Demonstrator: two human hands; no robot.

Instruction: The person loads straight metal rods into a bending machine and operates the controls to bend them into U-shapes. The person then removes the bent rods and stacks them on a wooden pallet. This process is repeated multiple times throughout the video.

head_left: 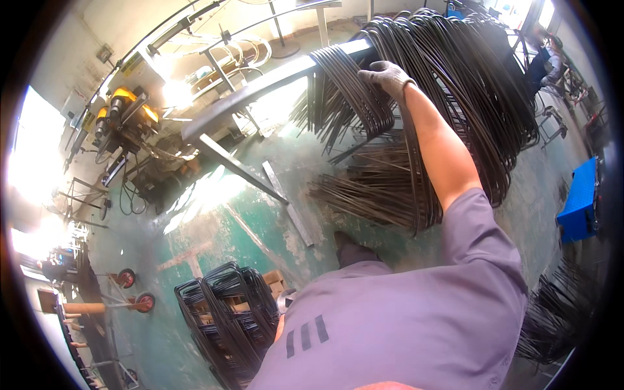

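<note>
My right hand (389,79), in a pale grey glove, reaches far forward to a metal rail (273,84). Its fingers stretch left over a bunch of dark bent metal rods (354,88) that hang on the rail; whether they touch them I cannot tell. A thicker mass of the same hooped rods (455,84) hangs just right of this hand. Low by my side, only a sliver of my gloved left hand (284,301) shows past my shirt. Its fingers are hidden, close to a stack of black bent frames (227,312).
More rods (370,188) hang below the rail, their ends spread toward my feet. A slanting leg (240,169) props the rail, meeting a flat floor bar (288,205). Yellow-and-black machinery (123,110) stands left, a blue box (578,201) right. Another person (546,62) is at far right.
</note>
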